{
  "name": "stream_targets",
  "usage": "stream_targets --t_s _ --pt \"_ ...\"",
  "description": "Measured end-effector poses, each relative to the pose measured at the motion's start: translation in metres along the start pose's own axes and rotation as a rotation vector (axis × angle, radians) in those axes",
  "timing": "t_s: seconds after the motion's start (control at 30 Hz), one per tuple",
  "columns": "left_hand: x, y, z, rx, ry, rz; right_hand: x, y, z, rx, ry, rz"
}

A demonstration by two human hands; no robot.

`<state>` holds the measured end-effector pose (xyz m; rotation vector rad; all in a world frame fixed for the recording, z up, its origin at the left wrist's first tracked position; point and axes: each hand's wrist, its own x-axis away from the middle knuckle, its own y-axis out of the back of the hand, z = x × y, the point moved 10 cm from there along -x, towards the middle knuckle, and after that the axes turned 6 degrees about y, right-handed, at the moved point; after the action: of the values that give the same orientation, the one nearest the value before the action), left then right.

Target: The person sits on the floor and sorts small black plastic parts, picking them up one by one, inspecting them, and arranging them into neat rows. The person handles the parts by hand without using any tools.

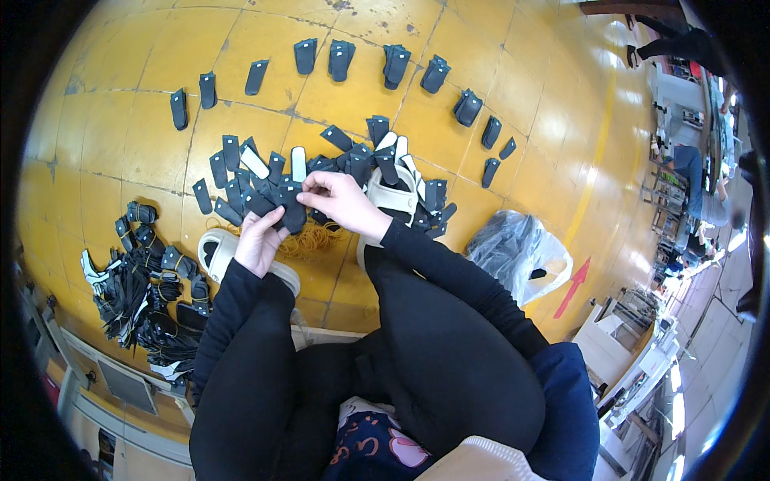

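- Your left hand (253,245): closed on dark pieces (293,218).
- Your right hand (343,200): pinched on their right edge.
- Yellow floor (553,120): stacks (340,62) arcing across tile edges (434,30).

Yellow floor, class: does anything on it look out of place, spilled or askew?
Yes: a loose tangle of yellow bands lies between the cream shoes, and dark pieces sprawl at mixed angles, unlike the spaced arc of stacks beyond. No damage is clear.

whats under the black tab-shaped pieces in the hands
Around the black tab-shaped pieces held in the left hand and right hand, tangled orange rubber bands and loose black tabs show on the yellow floor; what lies directly beneath is covered.
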<state>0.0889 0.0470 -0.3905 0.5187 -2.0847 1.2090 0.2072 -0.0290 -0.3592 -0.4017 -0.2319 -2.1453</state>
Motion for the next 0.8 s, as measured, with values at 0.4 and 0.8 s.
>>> stream_targets --t_s 0.4,0.8 --pt "0.003 -0.026 0.008 0.162 0.146 0.108 0.002 0.04 -0.017 -0.283 -0.041 -0.187" --pt "0.011 -0.03 0.004 0.233 0.141 0.191 0.144 0.293 -0.109 0.05 -0.084 -1.027"
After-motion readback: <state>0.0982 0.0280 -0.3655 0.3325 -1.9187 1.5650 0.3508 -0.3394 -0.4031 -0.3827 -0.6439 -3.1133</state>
